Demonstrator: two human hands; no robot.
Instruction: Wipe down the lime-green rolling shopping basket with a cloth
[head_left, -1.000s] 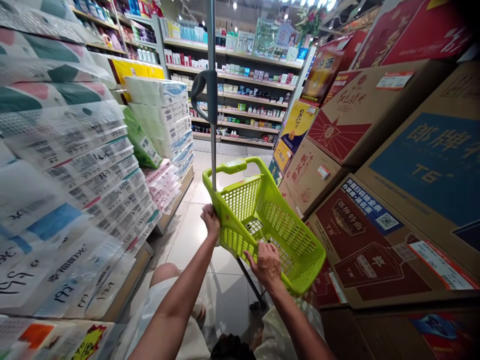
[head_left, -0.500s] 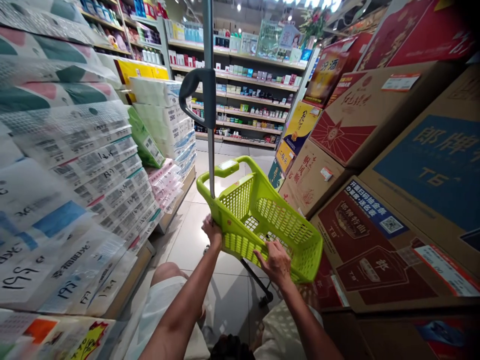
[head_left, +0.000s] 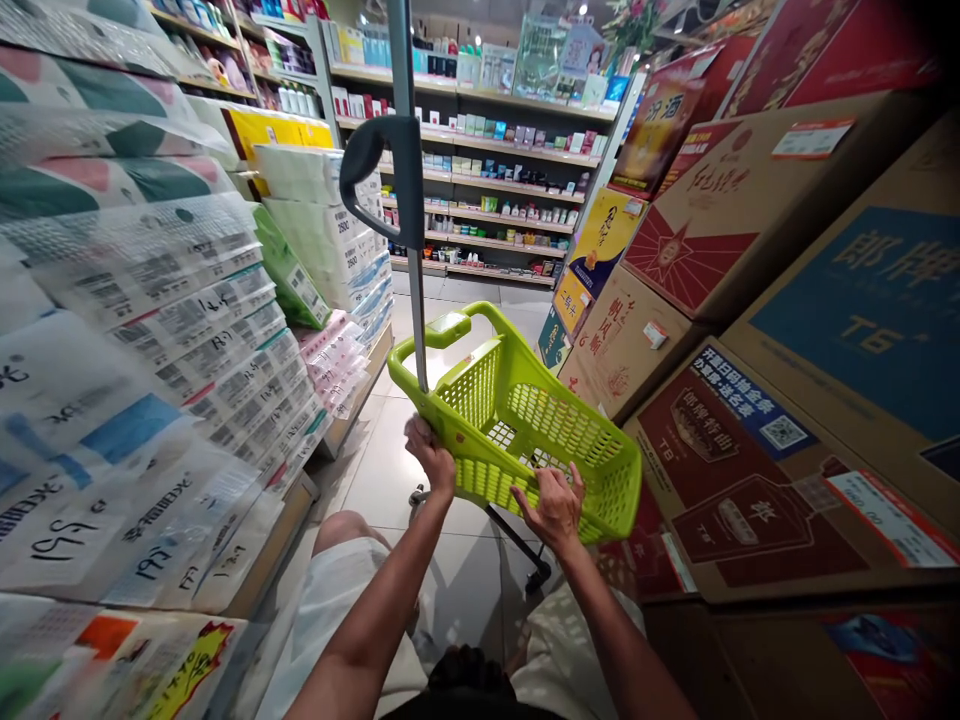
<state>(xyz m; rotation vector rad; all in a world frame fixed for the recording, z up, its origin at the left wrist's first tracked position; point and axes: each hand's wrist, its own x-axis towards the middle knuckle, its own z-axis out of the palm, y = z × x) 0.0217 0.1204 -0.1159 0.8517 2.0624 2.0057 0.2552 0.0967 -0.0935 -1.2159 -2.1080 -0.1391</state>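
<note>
shop aisle: stocked shelves [head_left: 495,165], basket [head_left: 525,430]

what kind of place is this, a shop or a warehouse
Most likely a supermarket aisle. Both hands, left hand and right hand, grip a green shopping basket; wrapped tissue packs are stacked on the left, printed cartons on the right, and stocked shelves stand ahead.

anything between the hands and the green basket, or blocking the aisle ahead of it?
Nothing between them: the left hand and right hand already grip the near rim of the green basket. Ahead, the tiled floor shows bare up to the far shelves; tissue packs and cartons only flank it.
</note>
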